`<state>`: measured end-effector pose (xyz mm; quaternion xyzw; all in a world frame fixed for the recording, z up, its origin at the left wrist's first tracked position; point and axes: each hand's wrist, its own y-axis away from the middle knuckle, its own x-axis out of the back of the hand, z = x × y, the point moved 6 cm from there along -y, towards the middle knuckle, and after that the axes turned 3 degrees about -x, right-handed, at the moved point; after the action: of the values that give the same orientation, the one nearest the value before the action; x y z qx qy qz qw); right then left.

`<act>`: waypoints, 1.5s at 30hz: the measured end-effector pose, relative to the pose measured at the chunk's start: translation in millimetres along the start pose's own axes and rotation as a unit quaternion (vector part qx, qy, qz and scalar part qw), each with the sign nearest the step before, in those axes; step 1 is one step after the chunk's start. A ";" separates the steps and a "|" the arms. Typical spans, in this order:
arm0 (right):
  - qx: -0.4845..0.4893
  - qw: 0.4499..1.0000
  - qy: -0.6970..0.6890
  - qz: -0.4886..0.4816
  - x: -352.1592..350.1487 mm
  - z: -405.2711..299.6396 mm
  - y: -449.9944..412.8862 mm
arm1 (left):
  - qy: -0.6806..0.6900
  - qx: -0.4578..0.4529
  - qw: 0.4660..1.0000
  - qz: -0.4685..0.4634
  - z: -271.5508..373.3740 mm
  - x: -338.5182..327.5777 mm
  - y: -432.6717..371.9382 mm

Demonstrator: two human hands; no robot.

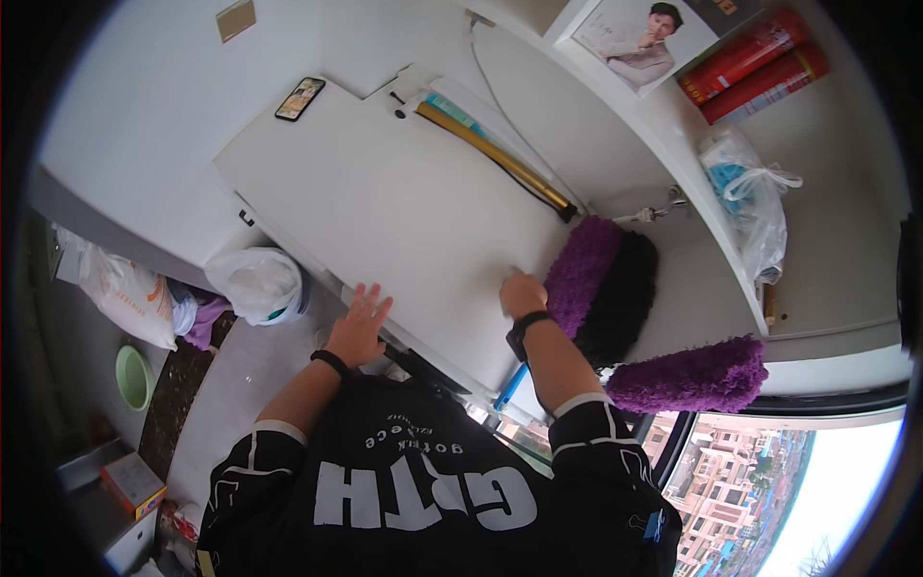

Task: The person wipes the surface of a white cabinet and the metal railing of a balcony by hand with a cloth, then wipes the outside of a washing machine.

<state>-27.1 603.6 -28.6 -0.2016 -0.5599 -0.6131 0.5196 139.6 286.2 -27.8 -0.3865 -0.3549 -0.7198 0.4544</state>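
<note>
My left hand (360,328) is spread, its fingertips at the near edge of a flat white top (375,202). Nothing is in it. Over the right part of this top, my right hand (523,294) has its fingers curled. Blur at its fingertips hides whether it holds something small. Just right of it stands a fluffy purple-and-black duster head (602,288). Below that lies another purple duster head (689,373). A blue handle (510,388) shows beside my right forearm. Along the far edge rests a gold tube (497,159) with a black end and a thin black hose.
A lit smartphone (300,99) lies at the far left corner. A metal tap (660,209) juts from the wall. White shelving (670,137) on the right bears red canisters (757,65) and a tied plastic bag (750,202). A lined bin (259,285) stands left; a window (743,476) is lower right.
</note>
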 end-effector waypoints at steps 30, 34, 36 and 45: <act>-0.272 0.891 -0.339 0.130 87.9 -159.3 -48.0 | -0.107 -0.086 0.989 -0.062 -197.8 133.7 -80.6; -0.043 0.904 -0.350 0.241 119.5 -292.8 -4.5 | -0.123 -0.076 0.983 -0.113 -201.0 128.8 -90.9; 0.011 0.910 -0.304 0.283 99.7 -311.0 32.9 | -0.117 -0.067 0.983 -0.125 -193.4 114.8 -95.6; -0.181 0.926 -0.191 0.272 0.2 -125.0 110.4 | -0.061 -0.008 0.996 -0.061 -177.3 104.9 -87.4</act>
<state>109.9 510.0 -12.1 -0.5498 -0.4522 -0.4891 0.5041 -13.3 122.8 -29.2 -0.4110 -0.3991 -0.7238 0.3845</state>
